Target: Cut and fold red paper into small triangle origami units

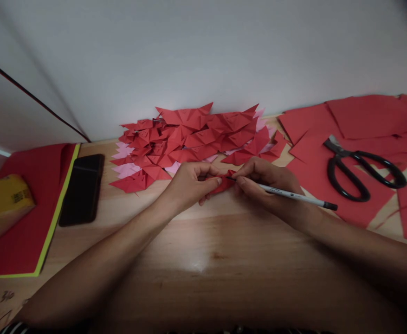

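Observation:
My left hand pinches a small folded red paper piece between thumb and fingers, just above the wooden table. In my right hand is a pen with a light grey barrel and a dark end. Its tip meets the folded paper, partly hidden by my fingers. Right behind both hands lies a heap of folded red paper figures, pointed at their ends, some with small dark marks drawn on them. Pink folded pieces show among them.
Black-handled scissors lie on red paper sheets at the right. To the left are a black phone, a red sheet stack with a yellow edge, and a yellow package on it. A pale wall borders the table behind.

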`<state>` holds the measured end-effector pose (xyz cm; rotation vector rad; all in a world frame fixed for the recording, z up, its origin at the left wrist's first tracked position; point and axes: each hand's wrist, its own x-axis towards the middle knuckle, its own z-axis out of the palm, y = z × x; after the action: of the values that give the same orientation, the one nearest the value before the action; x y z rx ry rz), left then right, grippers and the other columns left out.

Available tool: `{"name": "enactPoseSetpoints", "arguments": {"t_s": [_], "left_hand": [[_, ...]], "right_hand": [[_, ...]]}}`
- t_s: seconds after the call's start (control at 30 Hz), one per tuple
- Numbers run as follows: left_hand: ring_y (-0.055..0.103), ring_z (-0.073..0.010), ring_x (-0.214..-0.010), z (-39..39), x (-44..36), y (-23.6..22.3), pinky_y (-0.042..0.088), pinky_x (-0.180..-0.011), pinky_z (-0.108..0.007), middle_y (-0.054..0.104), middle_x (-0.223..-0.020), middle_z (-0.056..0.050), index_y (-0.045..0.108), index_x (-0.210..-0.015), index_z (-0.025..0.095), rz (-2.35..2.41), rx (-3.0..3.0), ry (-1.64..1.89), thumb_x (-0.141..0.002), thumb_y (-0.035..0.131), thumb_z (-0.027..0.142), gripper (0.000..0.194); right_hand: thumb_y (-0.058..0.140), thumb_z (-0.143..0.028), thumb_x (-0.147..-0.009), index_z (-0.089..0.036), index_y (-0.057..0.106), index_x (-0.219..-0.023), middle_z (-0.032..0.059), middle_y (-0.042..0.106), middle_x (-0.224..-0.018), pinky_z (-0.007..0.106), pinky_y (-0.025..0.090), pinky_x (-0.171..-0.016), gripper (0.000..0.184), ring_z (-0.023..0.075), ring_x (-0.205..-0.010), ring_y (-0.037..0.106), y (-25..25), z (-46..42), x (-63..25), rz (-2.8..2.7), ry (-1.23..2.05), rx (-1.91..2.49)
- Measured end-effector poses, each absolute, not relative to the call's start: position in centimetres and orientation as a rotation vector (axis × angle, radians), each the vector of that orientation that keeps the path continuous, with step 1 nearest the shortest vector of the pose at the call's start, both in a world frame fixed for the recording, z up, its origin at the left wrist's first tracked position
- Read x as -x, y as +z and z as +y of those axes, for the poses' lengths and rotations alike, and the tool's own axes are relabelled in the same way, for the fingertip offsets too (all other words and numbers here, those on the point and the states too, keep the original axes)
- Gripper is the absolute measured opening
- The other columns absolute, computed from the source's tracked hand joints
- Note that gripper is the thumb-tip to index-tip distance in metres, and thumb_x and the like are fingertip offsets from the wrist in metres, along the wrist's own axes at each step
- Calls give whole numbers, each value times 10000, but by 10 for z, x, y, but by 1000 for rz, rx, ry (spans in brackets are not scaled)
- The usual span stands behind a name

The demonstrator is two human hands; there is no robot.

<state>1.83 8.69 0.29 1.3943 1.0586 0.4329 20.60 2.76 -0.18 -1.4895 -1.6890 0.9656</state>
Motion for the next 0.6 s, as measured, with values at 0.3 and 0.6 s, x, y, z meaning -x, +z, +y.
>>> {"name": "enactPoseSetpoints", "arguments": {"t_s": [0.3,0.6], "left_hand": [[419,-35,-366,87,-18,1,325,-364,-149,532,-500,46,724,-892,116,1067,-1403,438,-802,626,165,142],[415,-34,-368,86,-19,3,330,-365,-149,537,-507,41,723,-874,115,1067,-1402,441,-797,620,161,137]], "right_hand": [[557,-216,-871,-213,574,-798,-26,632,-649,237,353,-486,75,100,-522,486,-2,28,-206,-1692,956,1495],[561,-241,-875,-213,575,-792,-23,631,-653,233,363,-495,88,103,-535,501,-3,28,-206,-1682,956,1487]]}}
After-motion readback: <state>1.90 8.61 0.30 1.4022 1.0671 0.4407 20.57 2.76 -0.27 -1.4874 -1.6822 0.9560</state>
